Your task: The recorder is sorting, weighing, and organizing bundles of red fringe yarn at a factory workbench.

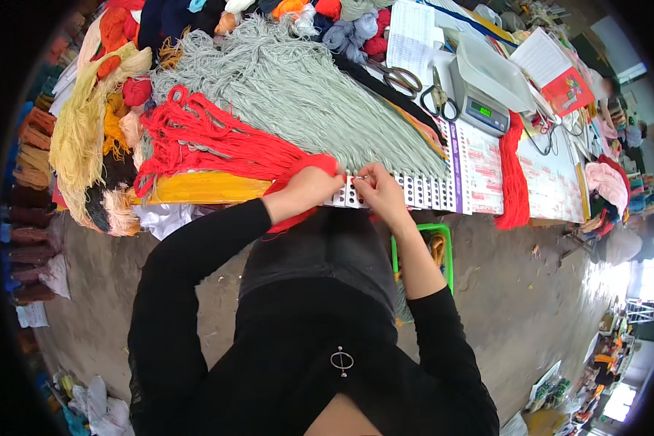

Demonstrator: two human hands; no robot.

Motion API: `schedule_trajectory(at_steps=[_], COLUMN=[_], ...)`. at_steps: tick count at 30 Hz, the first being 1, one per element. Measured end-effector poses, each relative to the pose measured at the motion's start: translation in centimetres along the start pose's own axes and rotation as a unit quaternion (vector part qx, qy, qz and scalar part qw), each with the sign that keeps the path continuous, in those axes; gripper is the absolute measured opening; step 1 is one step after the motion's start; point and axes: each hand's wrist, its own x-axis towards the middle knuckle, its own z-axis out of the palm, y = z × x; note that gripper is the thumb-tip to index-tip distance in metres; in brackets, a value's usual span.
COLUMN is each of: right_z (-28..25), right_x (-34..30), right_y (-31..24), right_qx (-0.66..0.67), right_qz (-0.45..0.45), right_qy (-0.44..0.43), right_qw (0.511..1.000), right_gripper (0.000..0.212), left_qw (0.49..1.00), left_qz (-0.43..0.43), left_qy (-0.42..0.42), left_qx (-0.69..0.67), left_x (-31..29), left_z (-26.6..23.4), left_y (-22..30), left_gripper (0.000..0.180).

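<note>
At the table's front edge my left hand [314, 187] is closed on a bundle of red yarn [225, 139]. The strands fan out to the left across the table, and some hang below the hand. Close beside it, my right hand [382, 193] has thumb and forefinger pinched together over a white card strip with rows of dark holes [420, 190]. Whatever lies between those fingertips is too small to make out. Long pale grey-green yarn [269, 80] spreads behind both hands, its ends reaching the punched strip.
Two pairs of scissors [439, 98] lie at the back right, beside a digital scale [479, 109] with a clear tray. A red skein [513, 174] hangs over the right front edge. Mixed yarn [87, 123] fills the left side. A green basket [447, 254] stands below.
</note>
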Motion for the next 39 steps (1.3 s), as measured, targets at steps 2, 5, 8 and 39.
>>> schedule_trajectory(at_steps=[2,5,8,39], right_z=[0.0,0.0,0.0,0.9], right_x=[-0.2,-0.4,-0.5,-1.2], right_y=[-0.8,-1.2,-0.7,-4.2], right_qx=[-0.011,-0.039,-0.042,-0.132], right_qz=[-0.005,-0.015,-0.019,-0.034], right_qy=[-0.005,0.009,0.014,0.066], right_qw=[1.0,0.999,0.999,0.988], right_gripper=[0.024,0.023,0.024,0.02], left_qw=[0.988,0.95,0.943,0.808], left_qz=[0.079,-0.117,-0.125,-0.04], left_qy=[0.132,0.02,-0.021,-0.01], left_qx=[-0.028,-0.288,-0.308,-0.587], left_x=[-0.7,-0.9,-0.7,-7.4], left_z=[-0.6,-1.8,-1.5,-9.3], left_y=[-3.0,-1.2,-1.1,2.1], left_gripper=[0.023,0.022,0.021,0.015])
